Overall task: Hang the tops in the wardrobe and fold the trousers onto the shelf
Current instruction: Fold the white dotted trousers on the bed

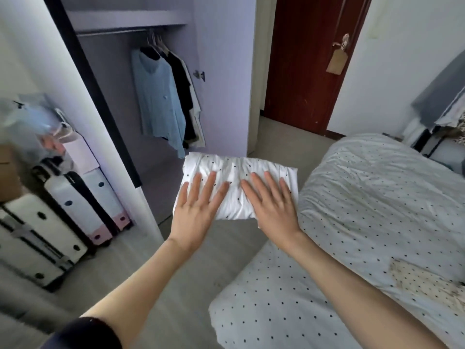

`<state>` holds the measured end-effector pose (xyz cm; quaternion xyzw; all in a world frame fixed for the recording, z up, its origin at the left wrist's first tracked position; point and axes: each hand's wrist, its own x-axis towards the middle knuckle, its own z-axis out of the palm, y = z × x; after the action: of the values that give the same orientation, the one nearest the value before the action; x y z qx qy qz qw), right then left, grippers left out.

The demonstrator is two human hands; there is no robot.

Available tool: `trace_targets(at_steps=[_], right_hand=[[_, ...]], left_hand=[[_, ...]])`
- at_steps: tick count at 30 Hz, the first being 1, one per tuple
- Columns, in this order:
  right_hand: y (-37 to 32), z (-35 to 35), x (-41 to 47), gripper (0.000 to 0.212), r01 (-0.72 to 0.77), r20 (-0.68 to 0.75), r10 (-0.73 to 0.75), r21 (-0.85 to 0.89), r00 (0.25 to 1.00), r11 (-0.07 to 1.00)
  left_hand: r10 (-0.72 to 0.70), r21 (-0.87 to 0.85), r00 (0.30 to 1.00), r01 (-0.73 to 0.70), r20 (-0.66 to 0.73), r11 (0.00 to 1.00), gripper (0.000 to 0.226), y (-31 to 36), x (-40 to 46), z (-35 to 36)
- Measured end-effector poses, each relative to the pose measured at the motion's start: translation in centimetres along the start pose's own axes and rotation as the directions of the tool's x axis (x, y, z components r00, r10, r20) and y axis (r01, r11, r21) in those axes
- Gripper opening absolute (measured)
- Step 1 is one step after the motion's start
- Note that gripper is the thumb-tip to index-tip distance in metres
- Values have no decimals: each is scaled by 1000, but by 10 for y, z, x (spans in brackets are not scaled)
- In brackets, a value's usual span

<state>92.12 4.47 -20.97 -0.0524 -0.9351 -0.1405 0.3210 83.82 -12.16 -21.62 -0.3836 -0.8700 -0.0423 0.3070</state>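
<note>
Trousers (236,183), white with dark dots, folded into a rumpled block, lie under flat, spread left hand (195,217) and right hand (274,210).

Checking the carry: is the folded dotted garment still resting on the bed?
Cannot tell. In the head view the folded garment under both flat hands overlaps the bed edge on the right; no gap or contact shows plainly.

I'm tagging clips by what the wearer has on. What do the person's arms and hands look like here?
Both forearms are bare. The left hand and right hand wear no gloves, and no rings, watch or bracelet show. A dark sleeve covers the left upper arm near the bottom edge. No sleeve shows on the right arm.
</note>
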Motion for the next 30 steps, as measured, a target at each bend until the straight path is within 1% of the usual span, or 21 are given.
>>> trace_targets(at_steps=[2,5,6,9,12,16,18,20,21,23,26,28,30], right_hand=[[-17,8,33,51,9,-7,-9,-19,1000,1000],[-29,25,81,50,17,-61,-21,-70,998,997],[-31,33,100,50,20,-71,-26,-90,997,996],[-32,60,149,53,30,-77,-40,-122,996,992],[-26,90,209,54,6,-86,-20,-162,996,987],[-2,122,293,57,-52,-108,34,-170,994,984],[13,131,334,57,-89,-137,67,-161,988,983],[31,139,384,52,-104,-128,83,-167,988,981],[37,142,402,55,-97,-117,77,-173,990,980],[49,148,433,69,-104,-106,86,-172,991,980],[70,161,493,75,-114,-103,98,-165,990,980],[86,185,538,80,-97,-94,82,-169,992,981],[95,205,582,80,-74,-85,62,-146,994,987]], left_hand=[[-2,20,999,2,-35,1000,63,-34,15,1],[-19,27,997,21,-73,999,58,-72,43,10],[-21,21,997,23,-71,1000,60,-85,57,15],[-46,6,998,46,-47,999,77,-118,92,36],[-46,20,996,47,-71,999,81,-151,144,60],[-68,33,995,71,-70,997,87,-187,234,85],[-87,23,990,91,-115,996,86,-201,278,94],[-105,24,985,110,-136,994,82,-219,330,106],[-102,35,985,108,-142,994,80,-225,348,110],[-97,68,983,108,-158,992,80,-240,382,115],[-66,123,971,97,-231,988,84,-266,445,125],[-51,157,962,96,-270,983,84,-285,487,136],[-45,188,952,106,-302,976,83,-307,523,148]])
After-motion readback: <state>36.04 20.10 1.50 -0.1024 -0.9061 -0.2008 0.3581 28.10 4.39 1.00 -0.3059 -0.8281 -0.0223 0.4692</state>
